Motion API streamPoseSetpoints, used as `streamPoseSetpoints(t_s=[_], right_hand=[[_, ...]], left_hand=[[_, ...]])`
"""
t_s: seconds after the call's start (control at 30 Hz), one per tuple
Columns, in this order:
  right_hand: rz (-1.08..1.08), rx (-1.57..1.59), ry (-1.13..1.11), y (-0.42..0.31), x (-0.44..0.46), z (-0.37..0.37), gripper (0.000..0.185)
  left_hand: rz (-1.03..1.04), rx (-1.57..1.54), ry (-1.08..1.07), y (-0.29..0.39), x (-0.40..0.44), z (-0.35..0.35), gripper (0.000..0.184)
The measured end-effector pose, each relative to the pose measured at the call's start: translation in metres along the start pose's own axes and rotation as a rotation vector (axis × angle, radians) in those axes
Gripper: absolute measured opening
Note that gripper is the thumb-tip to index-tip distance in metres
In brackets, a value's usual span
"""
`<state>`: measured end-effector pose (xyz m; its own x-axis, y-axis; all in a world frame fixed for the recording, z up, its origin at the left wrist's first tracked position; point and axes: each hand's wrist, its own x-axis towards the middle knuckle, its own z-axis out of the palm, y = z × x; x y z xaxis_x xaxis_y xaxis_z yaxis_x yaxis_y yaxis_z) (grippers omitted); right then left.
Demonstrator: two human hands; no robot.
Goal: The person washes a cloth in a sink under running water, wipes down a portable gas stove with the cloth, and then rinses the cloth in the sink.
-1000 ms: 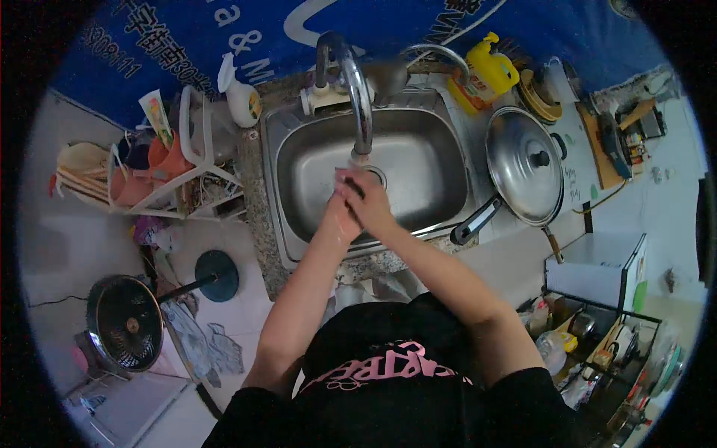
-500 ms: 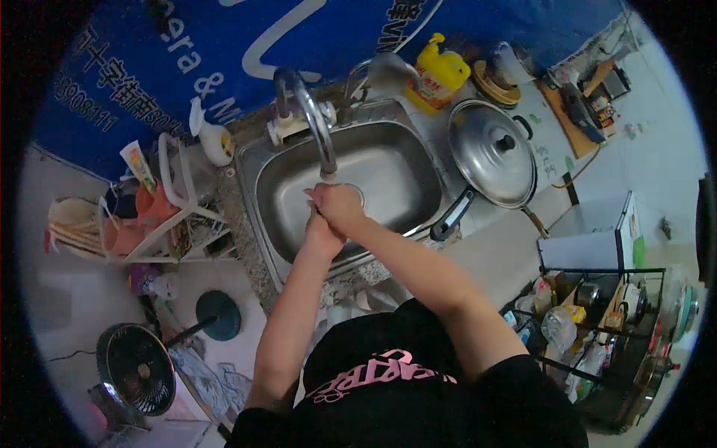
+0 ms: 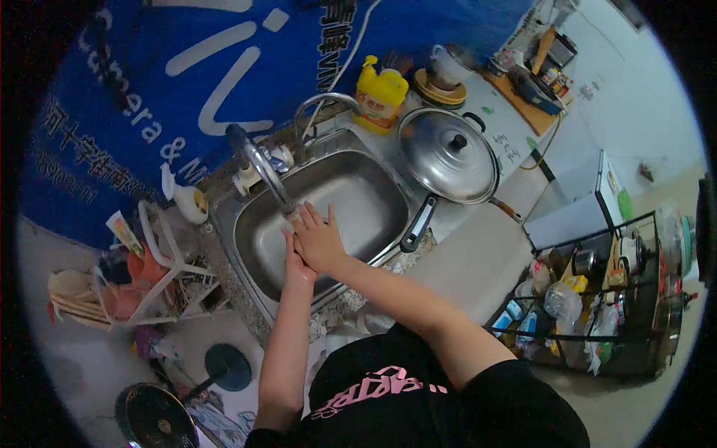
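My right hand (image 3: 319,240) lies across my left hand with its fingers stretched and spread. Partly covered beneath it, my left hand (image 3: 293,260) points upward, and a finger or thumb shows at its left edge. The two hands touch each other, and I see no object between them. Just above the fingers is the mouth of the curved metal faucet (image 3: 267,172); whether water runs from it is hard to make out. Both hands are over the near left part of the stainless steel sink (image 3: 366,198).
A lidded pan (image 3: 441,160) stands right of the sink, its handle (image 3: 420,224) reaching near the rim. Behind are a yellow jug (image 3: 379,101) and stacked bowls (image 3: 441,89). At left stand a pump bottle (image 3: 187,196) and a white rack (image 3: 168,261). A fan (image 3: 160,422) is lower left.
My hands were clasped together under the faucet; now the right hand's fingers are spread over the left. The camera view has turned and shifted, so the sink appears lower and further left.
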<state>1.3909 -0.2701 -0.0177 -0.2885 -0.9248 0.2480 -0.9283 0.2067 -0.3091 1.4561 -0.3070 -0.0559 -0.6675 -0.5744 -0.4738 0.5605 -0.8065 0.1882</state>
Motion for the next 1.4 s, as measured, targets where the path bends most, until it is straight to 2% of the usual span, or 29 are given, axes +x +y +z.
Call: streamPoseSetpoints(t_s=[0.1,0.17,0.2,0.3,0.37,0.4,0.47,0.5,0.53,0.57,0.67,0.7,0.77,0.8,0.83,0.87,0.9,0.93,1.0,1.07,1.13,1.17,1.23,1.3,1.33,1.4], right_hand=[[-0.066,-0.170,0.083,0.002,-0.002,-0.015,0.043],[0.134,0.162,-0.227,-0.003,0.003,-0.027,0.037],[0.138,0.165,-0.227,-0.005,0.006,-0.034,0.037],[0.131,0.289,-0.114,-0.014,0.002,-0.044,0.033],[0.228,0.578,0.149,-0.021,0.001,-0.043,0.031],[0.227,0.583,0.155,-0.020,-0.001,-0.041,0.031],[0.071,0.584,0.121,-0.013,-0.009,-0.031,0.035],[0.070,0.596,0.124,0.000,-0.016,-0.015,0.035],[0.108,0.235,-0.155,0.017,-0.027,0.009,0.035],[0.136,-0.140,-0.413,0.029,-0.029,0.018,0.034],[0.019,0.015,-0.371,0.041,-0.029,-0.007,0.040],[0.001,0.324,-0.299,0.048,-0.029,-0.005,0.045],[0.030,0.218,-0.339,0.053,-0.032,-0.008,0.046],[0.070,0.119,-0.375,0.055,-0.031,-0.009,0.047],[0.078,0.130,-0.360,0.057,-0.033,-0.014,0.047],[0.060,0.327,-0.284,0.057,-0.036,-0.024,0.051],[0.038,0.521,-0.207,0.059,-0.041,-0.036,0.055],[0.010,0.710,-0.128,0.064,-0.046,-0.049,0.058],[0.004,0.819,-0.067,0.078,-0.053,-0.071,0.059],[-0.005,0.926,-0.006,0.104,-0.067,-0.110,0.061],[0.209,1.353,-0.263,0.134,-0.086,-0.173,0.062],[0.281,1.497,-0.295,0.153,-0.095,-0.193,0.060],[0.301,1.592,-0.243,0.196,-0.111,-0.225,0.057],[0.311,1.742,-0.157,0.240,-0.122,-0.249,0.050],[0.328,1.735,-0.093,0.260,-0.129,-0.269,0.048],[0.365,1.775,-0.020,0.303,-0.137,-0.297,0.049]], left_hand=[[0.013,0.054,-0.028,0.002,0.007,-0.001,0.037],[0.046,0.107,-0.067,0.010,0.016,-0.004,0.035],[0.064,0.150,-0.112,0.015,0.024,-0.007,0.034],[0.089,0.244,-0.181,0.021,0.028,-0.007,0.031],[0.166,0.437,-0.051,0.022,-0.008,0.035,0.023],[0.168,0.444,-0.052,0.022,-0.018,0.047,0.023],[0.078,0.363,0.088,0.020,-0.036,0.058,0.019],[0.140,0.702,0.128,0.018,0.008,-0.018,0.022],[0.193,1.042,0.195,0.016,0.051,-0.093,0.025],[0.211,1.052,0.194,0.027,0.040,-0.094,0.025],[0.015,1.753,0.610,0.046,0.013,-0.069,0.048],[0.006,1.767,0.612,0.049,0.013,-0.096,0.048],[0.459,2.124,0.756,0.058,0.044,-0.147,0.050],[0.474,2.137,0.748,0.065,0.053,-0.139,0.050],[0.296,1.703,0.766,0.070,0.060,-0.130,0.048],[0.128,1.268,0.756,0.068,0.062,-0.119,0.046],[0.132,1.283,0.756,0.065,0.057,-0.109,0.046],[0.156,0.937,0.653,0.060,0.043,-0.087,0.040],[0.182,0.260,0.414,0.042,0.010,-0.030,0.029],[0.262,0.300,0.399,0.011,-0.009,0.024,0.026],[0.342,0.335,0.385,-0.025,-0.032,0.079,0.024],[0.385,0.343,0.316,-0.050,-0.042,0.112,0.023],[0.411,0.341,0.231,-0.106,-0.051,0.167,0.022],[0.417,0.449,0.038,-0.160,-0.057,0.214,0.021],[0.412,0.440,0.030,-0.188,-0.055,0.235,0.021],[0.279,0.521,-0.049,-0.243,-0.046,0.275,0.023]])
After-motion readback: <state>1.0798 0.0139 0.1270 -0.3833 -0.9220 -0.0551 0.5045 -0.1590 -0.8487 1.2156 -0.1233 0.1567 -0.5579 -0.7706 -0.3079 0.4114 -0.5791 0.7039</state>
